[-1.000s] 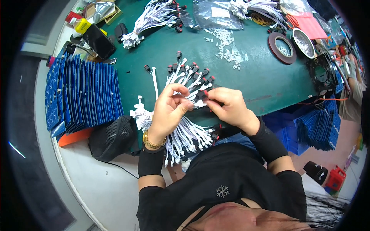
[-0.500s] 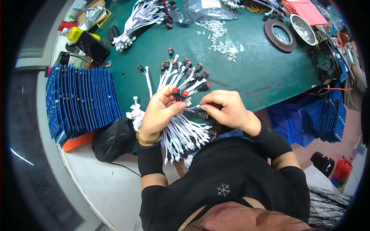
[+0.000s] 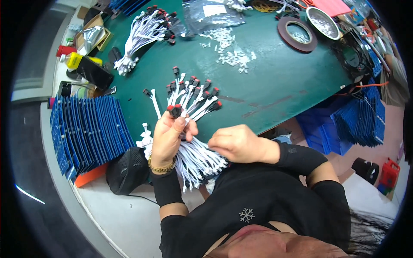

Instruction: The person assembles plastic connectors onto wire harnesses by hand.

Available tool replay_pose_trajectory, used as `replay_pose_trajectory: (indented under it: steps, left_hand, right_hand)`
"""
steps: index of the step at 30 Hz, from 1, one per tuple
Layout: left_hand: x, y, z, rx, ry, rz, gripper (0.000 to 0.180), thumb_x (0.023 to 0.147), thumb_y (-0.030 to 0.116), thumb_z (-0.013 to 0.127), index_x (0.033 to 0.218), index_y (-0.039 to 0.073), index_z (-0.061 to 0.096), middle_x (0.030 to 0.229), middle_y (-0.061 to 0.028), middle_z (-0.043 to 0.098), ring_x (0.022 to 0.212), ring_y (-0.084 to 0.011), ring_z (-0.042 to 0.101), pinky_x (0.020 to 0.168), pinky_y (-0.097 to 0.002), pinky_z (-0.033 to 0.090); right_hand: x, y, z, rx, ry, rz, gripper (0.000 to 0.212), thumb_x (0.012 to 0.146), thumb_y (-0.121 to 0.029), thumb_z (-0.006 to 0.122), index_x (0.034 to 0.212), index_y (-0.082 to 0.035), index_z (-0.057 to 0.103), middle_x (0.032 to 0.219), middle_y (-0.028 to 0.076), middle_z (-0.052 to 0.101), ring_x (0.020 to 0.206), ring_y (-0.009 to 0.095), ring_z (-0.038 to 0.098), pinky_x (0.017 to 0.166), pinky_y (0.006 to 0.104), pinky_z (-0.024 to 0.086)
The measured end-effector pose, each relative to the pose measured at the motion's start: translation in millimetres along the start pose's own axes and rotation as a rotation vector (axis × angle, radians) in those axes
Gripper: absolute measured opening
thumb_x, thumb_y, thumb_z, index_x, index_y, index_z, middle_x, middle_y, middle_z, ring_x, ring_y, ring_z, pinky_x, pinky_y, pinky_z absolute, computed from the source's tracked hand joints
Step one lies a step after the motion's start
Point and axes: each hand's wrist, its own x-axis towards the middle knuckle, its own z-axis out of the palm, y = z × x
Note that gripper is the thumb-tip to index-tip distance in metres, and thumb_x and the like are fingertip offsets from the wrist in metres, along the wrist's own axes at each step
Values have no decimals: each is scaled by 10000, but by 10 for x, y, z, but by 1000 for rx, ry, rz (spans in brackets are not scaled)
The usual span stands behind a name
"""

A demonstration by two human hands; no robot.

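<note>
My left hand (image 3: 167, 139) is closed around white cables, and two black connectors with red tops (image 3: 174, 111) stick up above its thumb. Under and beside it lies a fanned bundle of white cables (image 3: 200, 159) with small white plugs, hanging over the table's near edge. Farther off, more black-and-red connectors (image 3: 195, 88) on white leads spread across the green tabletop. My right hand (image 3: 241, 144) is just right of the bundle, its fingers pinched together; whatever is between them is hidden. A few white plugs (image 3: 145, 137) lie left of my left wrist.
Blue circuit boards (image 3: 92, 133) stand in a row at the left, near a black mesh bag (image 3: 127, 172). Small clear pieces (image 3: 230, 51), a tape roll (image 3: 297, 34) and a metal bowl (image 3: 322, 23) lie farther back. A second cable bundle (image 3: 144, 36) is at the back left.
My right hand has moved down and slightly left, away from the connectors it was working at. My left hand has lowered slightly with its two connectors. The whole view has shifted.
</note>
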Motion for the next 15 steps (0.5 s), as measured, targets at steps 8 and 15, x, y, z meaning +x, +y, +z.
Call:
replay_pose_trajectory:
  steps: [8,15]
  left_hand:
    - [-44,94,40,46,-63,-93,247,824,22,659,1041,-40,557,793,-159,661,633,-145,623,574,-217,503]
    - [-79,41,32,105,-22,-65,177,788,21,699,945,-51,659,811,-110,673,662,-117,624,572,-194,456]
  right_hand:
    - [-118,-219,146,-39,-251,-216,193,703,-40,629,895,-42,612,768,70,587,613,208,612,513,318,501]
    - [313,344,-881,-559,251,160,131,738,-117,682,859,-80,651,778,71,601,699,283,623,592,364,503]
